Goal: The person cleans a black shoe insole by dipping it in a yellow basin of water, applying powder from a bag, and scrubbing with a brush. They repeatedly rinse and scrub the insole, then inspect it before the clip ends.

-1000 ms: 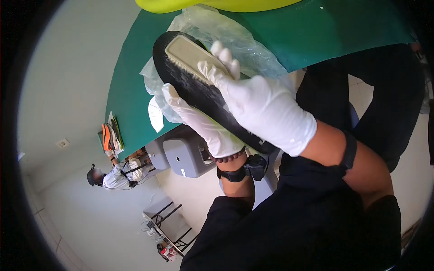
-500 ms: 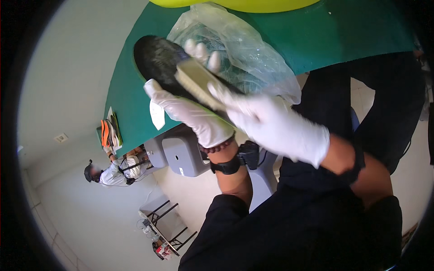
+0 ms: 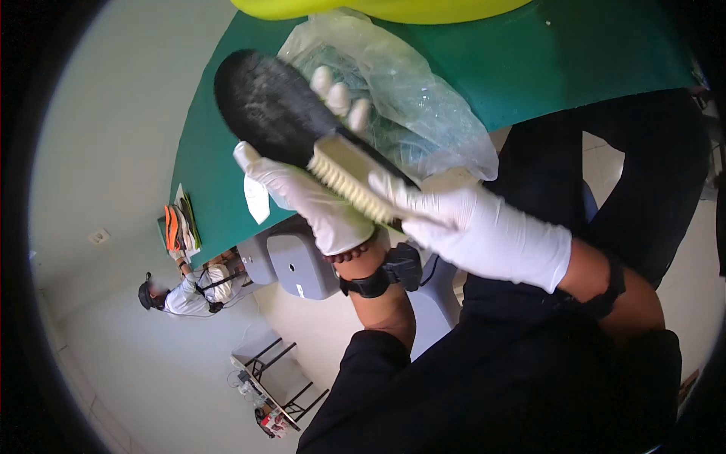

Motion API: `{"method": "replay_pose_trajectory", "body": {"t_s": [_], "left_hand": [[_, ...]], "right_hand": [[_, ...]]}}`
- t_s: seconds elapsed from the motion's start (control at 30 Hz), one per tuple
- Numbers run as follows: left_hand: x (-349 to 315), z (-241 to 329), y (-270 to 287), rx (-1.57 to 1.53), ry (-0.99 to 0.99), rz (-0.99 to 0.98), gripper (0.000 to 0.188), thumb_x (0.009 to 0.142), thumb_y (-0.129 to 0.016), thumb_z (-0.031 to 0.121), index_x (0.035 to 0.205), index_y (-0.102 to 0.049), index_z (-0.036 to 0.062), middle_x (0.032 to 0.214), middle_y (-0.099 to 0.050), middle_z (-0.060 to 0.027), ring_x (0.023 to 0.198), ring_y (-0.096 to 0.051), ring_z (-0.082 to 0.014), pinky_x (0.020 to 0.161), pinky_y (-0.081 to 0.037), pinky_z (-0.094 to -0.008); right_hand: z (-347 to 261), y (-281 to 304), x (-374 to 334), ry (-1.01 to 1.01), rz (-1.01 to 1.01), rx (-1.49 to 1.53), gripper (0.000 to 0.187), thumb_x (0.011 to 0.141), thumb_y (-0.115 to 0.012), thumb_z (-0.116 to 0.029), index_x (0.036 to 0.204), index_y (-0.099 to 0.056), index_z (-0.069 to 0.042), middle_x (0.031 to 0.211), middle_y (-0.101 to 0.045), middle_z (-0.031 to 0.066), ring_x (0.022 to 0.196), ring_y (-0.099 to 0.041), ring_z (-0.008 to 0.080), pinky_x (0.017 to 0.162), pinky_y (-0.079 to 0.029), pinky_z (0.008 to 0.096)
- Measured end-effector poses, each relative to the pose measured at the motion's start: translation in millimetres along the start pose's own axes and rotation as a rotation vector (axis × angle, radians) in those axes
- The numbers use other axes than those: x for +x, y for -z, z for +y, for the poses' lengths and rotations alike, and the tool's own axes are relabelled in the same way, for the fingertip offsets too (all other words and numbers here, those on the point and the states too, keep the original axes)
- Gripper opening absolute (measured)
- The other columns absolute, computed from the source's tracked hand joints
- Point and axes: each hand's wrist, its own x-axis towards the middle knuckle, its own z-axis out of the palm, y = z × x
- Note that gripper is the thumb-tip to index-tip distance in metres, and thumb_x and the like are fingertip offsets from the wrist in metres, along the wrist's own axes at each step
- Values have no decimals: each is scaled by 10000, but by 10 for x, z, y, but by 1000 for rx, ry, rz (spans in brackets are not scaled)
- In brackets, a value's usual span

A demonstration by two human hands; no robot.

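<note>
A black shoe insole with a dull, whitish smudged patch near its broad end is tilted above the green table. My gloved left hand grips it from beneath, thumb along the near edge and fingertips showing past the far edge. In my gloved right hand is a brush with a pale back and cream bristles. The brush lies over the insole's narrower half, its bristles turned partly toward me. Whether the bristles touch the insole I cannot tell.
Behind the insole a crumpled clear plastic bag lies on the table, below a yellow rounded object. White paper hangs at the left edge. Grey stools stand below; a co-worker sits by orange insoles.
The brush has slid down and right along the insole with my right hand, and its bristles now show more. The insole and my left hand have shifted slightly left.
</note>
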Motion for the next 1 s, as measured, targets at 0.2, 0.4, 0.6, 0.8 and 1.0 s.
{"method": "replay_pose_trajectory", "body": {"t_s": [0.2,0.4,0.6,0.8,1.0], "left_hand": [[-147,-148,-52,237,-64,117,729,935,-318,616,1405,-361,60,1262,-550,-245,982,-645,-370,852,-559,-507],[-54,-54,69,-160,126,-281,704,933,-400,588,1380,-409,44,1238,-573,-249,1070,-629,-334,943,-508,-540],[-249,-69,11,72,0,5,717,945,-376,599,1390,-401,38,1250,-575,-245,1037,-645,-334,916,-533,-502],[-226,-92,-62,102,56,-76,687,963,-379,572,1380,-398,26,1205,-605,-233,1074,-627,-313,935,-529,-451],[-274,44,38,148,-23,108,697,955,-412,574,1402,-382,40,1293,-539,-238,1118,-600,-313,1000,-465,-488]], "right_hand": [[-220,48,437,233,137,-234,331,959,-525,-109,1281,-577,-55,971,-667,204,837,-675,261,753,-522,319],[-68,-36,7,74,50,-52,430,963,-520,-25,1388,-492,-76,1163,-648,110,1003,-606,123,920,-459,230],[-237,-17,485,224,170,-29,382,983,-516,-110,1355,-495,-26,1126,-664,129,1022,-632,170,884,-489,282],[-269,15,220,14,-15,143,433,962,-527,-48,1392,-479,-54,1247,-616,163,1114,-608,153,961,-454,243],[-187,-169,510,267,85,-68,369,998,-500,-143,1360,-522,-77,1178,-641,141,1083,-599,147,925,-466,296]]}}
